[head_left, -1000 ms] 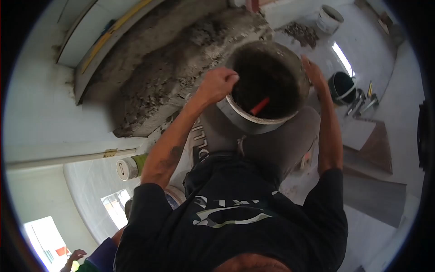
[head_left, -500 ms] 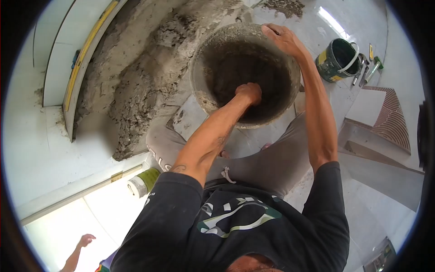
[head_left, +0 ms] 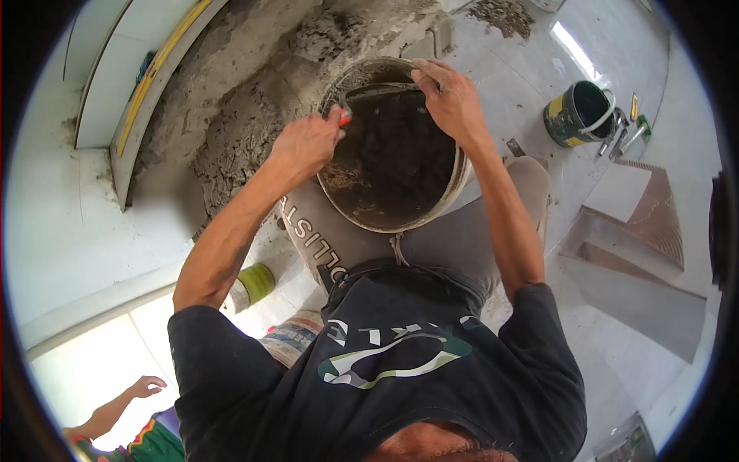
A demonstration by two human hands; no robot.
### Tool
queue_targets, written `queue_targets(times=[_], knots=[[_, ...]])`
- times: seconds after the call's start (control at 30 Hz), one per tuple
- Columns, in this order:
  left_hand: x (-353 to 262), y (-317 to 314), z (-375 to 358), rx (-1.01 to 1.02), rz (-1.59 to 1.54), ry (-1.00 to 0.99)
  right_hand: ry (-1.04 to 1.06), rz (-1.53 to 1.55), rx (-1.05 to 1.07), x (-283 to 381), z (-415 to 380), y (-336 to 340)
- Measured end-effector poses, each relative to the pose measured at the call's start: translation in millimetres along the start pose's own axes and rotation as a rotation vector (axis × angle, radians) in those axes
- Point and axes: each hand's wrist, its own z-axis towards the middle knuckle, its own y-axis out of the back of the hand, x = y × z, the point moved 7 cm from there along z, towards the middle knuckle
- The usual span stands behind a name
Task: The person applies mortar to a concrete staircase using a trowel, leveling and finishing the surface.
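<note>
A round bucket [head_left: 454,181] with dark, wet mortar [head_left: 396,142] inside stands between my knees, its mouth tilted toward me. At its left rim my left hand [head_left: 306,142] is closed round the red-ended handle [head_left: 344,117] of a tool. The tool's blade seems to lie across the bucket's far inner side, though it is hard to make out. My right hand [head_left: 448,96] grips the far right part of the rim, fingers bent over the edge.
Rough mortar [head_left: 239,127] covers the floor at the left, beside a yellow level [head_left: 150,77]. To the right are a dark green bucket [head_left: 566,115], hand tools [head_left: 635,135] and cut tiles [head_left: 620,192]. A green roll-like container [head_left: 256,282] and another person's hand [head_left: 146,386] show lower left.
The bucket has come closer to my body and tipped toward me. My left hand has left its inside and now holds the red-ended handle. My right hand has moved left with the rim.
</note>
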Motion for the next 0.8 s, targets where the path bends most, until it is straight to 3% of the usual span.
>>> queue_targets(times=[0.1, 0.17, 0.2, 0.27, 0.3, 0.4, 0.47, 0.53, 0.6, 0.67, 0.8], knots=[[22, -42, 28, 0.072, 0.086, 0.033, 0.051, 0.009, 0.007, 16, 2, -20], [10, -113, 49, 0.228, 0.034, -0.124, 0.074, -0.029, 0.024, 28, -2, -32], [0, -118, 47, 0.229, 0.023, -0.115, 0.101, -0.078, 0.026, 33, 0, -35], [-8, -121, 17, 0.046, -0.179, 0.106, 0.113, -0.074, 0.043, 34, 2, -39], [-12, -126, -3, 0.058, -0.189, 0.149, 0.133, -0.069, 0.049, 37, 2, -44], [-23, -116, -31, -0.005, -0.183, 0.120, 0.166, -0.051, 0.065, 42, 7, -54], [-29, -117, -51, 0.094, -0.161, 0.014, 0.175, -0.070, 0.081, 50, 9, -59], [-10, -116, -59, 0.177, -0.246, 0.050, 0.165, -0.066, 0.100, 52, 9, -60], [-1, -118, -57, 0.275, -0.348, 0.072, 0.137, -0.073, 0.129, 50, 6, -59], [24, -94, -46, 0.028, -0.468, 0.189, 0.170, -0.105, 0.116, 53, 5, -58], [42, -92, 5, 0.083, -0.486, 0.184, 0.133, -0.123, 0.159, 53, 8, -57]])
